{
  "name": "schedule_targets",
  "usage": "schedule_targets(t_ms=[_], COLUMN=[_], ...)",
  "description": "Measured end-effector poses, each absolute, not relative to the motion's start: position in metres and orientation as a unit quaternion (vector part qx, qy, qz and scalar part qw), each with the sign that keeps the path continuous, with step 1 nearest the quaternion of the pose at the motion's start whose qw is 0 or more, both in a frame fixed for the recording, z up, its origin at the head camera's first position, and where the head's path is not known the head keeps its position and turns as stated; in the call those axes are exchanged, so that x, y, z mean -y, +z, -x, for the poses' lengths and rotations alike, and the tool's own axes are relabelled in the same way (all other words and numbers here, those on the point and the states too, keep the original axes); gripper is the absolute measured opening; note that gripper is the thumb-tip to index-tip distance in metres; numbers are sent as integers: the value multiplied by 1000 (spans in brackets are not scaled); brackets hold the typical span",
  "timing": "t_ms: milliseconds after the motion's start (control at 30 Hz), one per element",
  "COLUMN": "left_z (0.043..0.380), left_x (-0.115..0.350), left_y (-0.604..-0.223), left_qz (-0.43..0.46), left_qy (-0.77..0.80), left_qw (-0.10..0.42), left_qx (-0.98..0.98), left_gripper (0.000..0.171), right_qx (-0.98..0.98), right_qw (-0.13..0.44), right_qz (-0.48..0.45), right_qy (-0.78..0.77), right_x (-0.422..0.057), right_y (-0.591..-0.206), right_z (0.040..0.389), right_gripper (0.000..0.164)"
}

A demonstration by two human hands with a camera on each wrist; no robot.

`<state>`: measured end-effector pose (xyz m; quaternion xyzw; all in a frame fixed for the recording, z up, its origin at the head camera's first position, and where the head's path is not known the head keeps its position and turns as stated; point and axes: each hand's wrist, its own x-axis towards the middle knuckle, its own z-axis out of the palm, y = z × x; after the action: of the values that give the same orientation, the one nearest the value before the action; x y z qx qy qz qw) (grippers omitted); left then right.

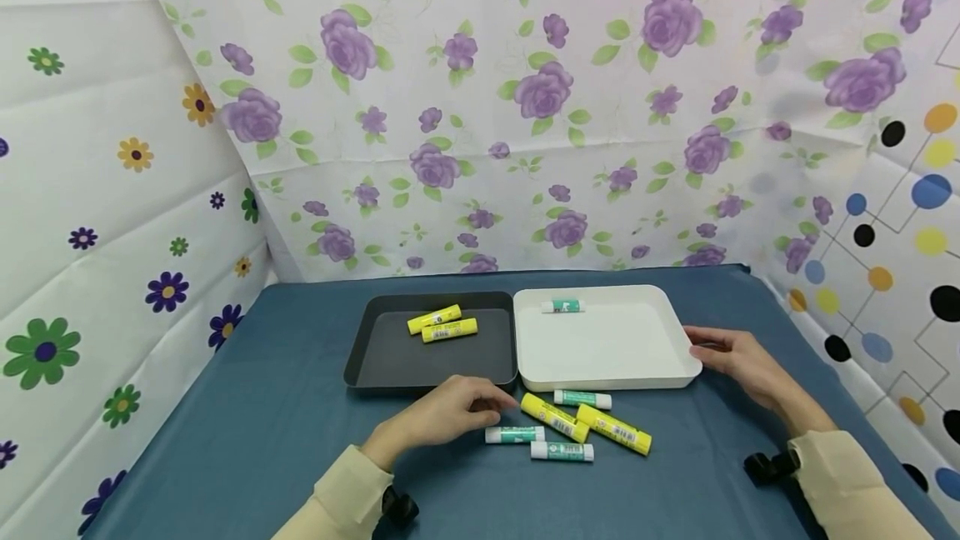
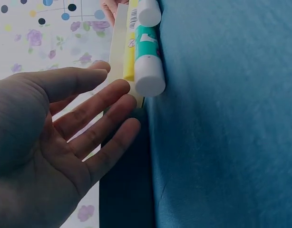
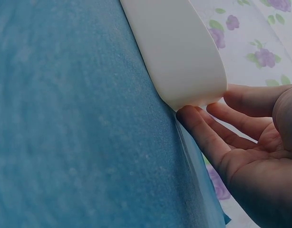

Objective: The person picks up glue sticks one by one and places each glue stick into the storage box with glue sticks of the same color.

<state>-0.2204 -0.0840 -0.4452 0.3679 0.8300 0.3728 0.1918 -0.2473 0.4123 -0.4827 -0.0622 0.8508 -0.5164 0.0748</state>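
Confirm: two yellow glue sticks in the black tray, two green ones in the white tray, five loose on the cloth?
Not quite. The head view shows only one green glue stick in the white tray, near its far edge. The two yellow glue sticks in the black tray and the five loose on the blue cloth are right.

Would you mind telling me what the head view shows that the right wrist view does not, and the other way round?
Only the head view shows the black tray with two yellow glue sticks, the green glue stick inside the white tray, the five loose sticks on the cloth, and the left hand beside them. Only the right wrist view shows the tray's curved outer corner from below, with the fingertips touching it. Both show the right hand, the white tray and the blue tablecloth.
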Motion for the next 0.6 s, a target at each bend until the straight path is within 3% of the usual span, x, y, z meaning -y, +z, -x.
schedule_targets(t_ms=[600], left_z=[218], left_x=[79], left_y=[-451], left_qz=[-381], left_qy=[343], left_qw=[198], left_qx=[-836], left_gripper=[32], right_qx=[-845], right_qw=[72], right_qz=[73], right_qy=[-524], right_x=[-413], right_y=[-483], right_z=[247], right_gripper=[65])
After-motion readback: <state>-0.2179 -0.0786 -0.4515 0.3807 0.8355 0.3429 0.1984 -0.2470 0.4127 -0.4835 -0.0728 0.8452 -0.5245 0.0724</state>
